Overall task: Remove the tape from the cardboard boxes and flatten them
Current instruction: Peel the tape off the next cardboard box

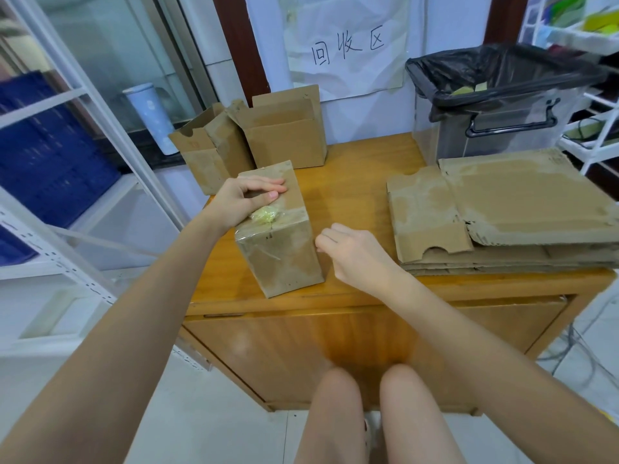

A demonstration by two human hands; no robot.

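The right hand point(356, 254), fingers curled and holding nothing, sits beside the taped box point(279, 236) on the table point(351, 182). The left hand point(243, 199) grips the box's top. Flattened cardboard point(509, 209) lies right; open boxes point(254, 135) stand behind.

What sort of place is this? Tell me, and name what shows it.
Probably a recycling corner in a storeroom: a handwritten sign on the wall, a lined bin, a stack of flattened boxes on the wooden cabinet.

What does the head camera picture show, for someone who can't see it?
A person's left hand holds a taped cardboard box on a wooden cabinet, the right hand beside it. Flattened boxes lie right; open boxes stand behind.
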